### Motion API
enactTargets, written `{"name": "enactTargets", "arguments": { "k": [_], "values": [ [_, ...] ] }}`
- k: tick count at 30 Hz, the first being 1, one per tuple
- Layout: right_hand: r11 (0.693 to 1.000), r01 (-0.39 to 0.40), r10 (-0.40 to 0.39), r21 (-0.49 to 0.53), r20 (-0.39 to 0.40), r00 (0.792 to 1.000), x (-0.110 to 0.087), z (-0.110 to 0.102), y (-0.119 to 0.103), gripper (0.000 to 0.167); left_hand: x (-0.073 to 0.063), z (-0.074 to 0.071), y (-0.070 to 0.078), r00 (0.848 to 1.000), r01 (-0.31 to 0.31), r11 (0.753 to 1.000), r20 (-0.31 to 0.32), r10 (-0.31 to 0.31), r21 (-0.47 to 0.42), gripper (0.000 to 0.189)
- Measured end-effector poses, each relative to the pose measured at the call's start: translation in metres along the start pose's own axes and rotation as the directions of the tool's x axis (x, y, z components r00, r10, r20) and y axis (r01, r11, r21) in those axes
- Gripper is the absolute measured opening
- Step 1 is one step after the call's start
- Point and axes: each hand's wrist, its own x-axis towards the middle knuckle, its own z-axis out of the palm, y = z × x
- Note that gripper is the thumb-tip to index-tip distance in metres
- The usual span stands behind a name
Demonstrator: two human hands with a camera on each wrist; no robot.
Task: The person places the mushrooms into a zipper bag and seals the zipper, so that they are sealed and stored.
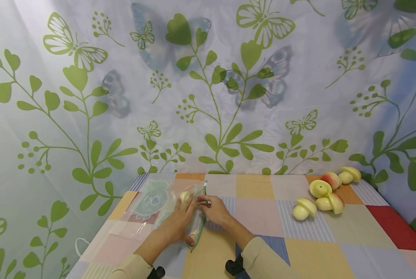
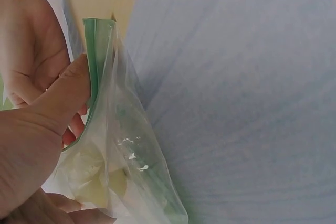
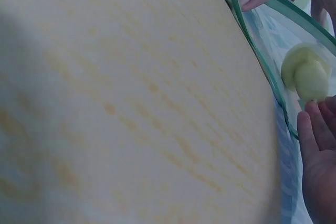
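A clear zip bag (image 1: 152,201) with a green zip edge and a pale green print lies on the cloth. My left hand (image 1: 176,224) spreads over it and holds the mouth, its thumb (image 2: 71,87) hooked at the zip edge. Inside the bag, near the opening, is a pale yellow mushroom-shaped piece (image 3: 310,74). The right hand (image 1: 215,210) reaches into the mouth from the right, and its nearly straight fingertips touch the piece in the right wrist view. Through the plastic the piece (image 2: 89,177) looks blurred in the left wrist view.
On the right of the patchwork cloth (image 1: 256,213) lie several similar pale yellow pieces (image 1: 301,211), some with reddish patches. A butterfly-and-leaf curtain (image 1: 208,97) hangs behind the table. A white cord (image 1: 78,244) loops at the left edge.
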Motion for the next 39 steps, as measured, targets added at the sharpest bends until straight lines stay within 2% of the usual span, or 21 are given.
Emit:
{"name": "enactTargets", "arguments": {
  "k": [3,8,14,21,27,30,34,39],
  "values": [
    [1.0,0.012,-0.012,0.026,0.019,1.0,-0.001,-0.003,0.001,0.037,0.0,0.001,0.0,1.0,-0.018,0.999,-0.007,0.018,0.028,0.146],
    [1.0,0.011,-0.012,0.015,0.037,0.999,-0.002,-0.014,0.007,0.04,0.001,0.001,0.0,1.0,-0.03,0.999,-0.004,0.03,0.036,0.145],
    [0.999,0.012,-0.015,0.052,0.049,0.999,-0.003,-0.031,0.008,0.043,0.001,0.0,0.0,1.0,-0.031,0.999,0.001,0.031,0.044,0.142],
    [0.999,0.015,-0.017,0.038,0.037,0.999,-0.008,-0.05,-0.001,0.044,0.0,-0.002,0.002,1.0,0.022,0.999,0.021,-0.021,-0.032,0.141],
    [1.0,0.009,-0.009,0.002,0.023,1.0,-0.011,-0.06,0.001,0.043,0.0,-0.002,0.003,0.998,0.056,0.997,0.041,-0.054,-0.044,0.14],
    [1.0,0.011,-0.011,-0.002,0.022,1.0,-0.013,-0.065,0.0,0.042,0.0,-0.002,0.004,0.999,0.04,0.999,0.027,-0.039,-0.033,0.14],
    [1.0,-0.003,0.003,0.003,0.022,1.0,-0.016,-0.073,-0.001,0.042,0.0,-0.001,0.005,1.0,0.007,1.0,0.005,-0.007,0.024,0.139],
    [1.0,-0.011,0.011,0.001,0.018,1.0,-0.018,-0.084,-0.004,0.041,-0.001,0.0,0.004,1.0,0.004,0.998,-0.003,-0.004,0.057,0.141]
  ]
}}
